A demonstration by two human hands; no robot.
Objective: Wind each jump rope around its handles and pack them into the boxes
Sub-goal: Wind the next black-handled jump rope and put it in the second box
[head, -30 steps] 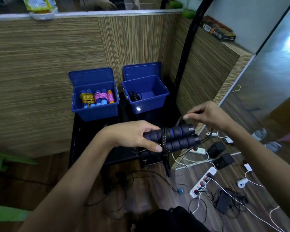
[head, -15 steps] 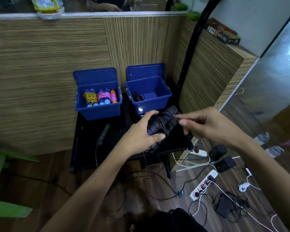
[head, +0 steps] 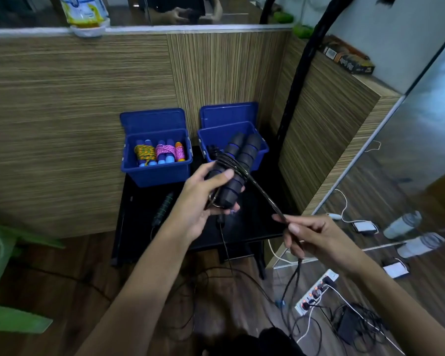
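- Black foam handles with blue rings sit side by side in your left hand, fingers and thumb wrapped round the pair, held up in front of the right box.
- Your right hand pinches the black rope, pulled taut off the handles. A few turns are on already, and plenty of slack hangs to the floor, so I'd say this one's maybe a third wound.
- Left box looks sorted: three wound ropes in yellow, pink and orange stand inside.
- Right box has just one dark bundle, far as I can tell.
- Still to do: one loose rope with a green-black handle lying on the black worktop.
- Room-wise: striped wood panel walls, wood floor, power strip and tangled cables down right.
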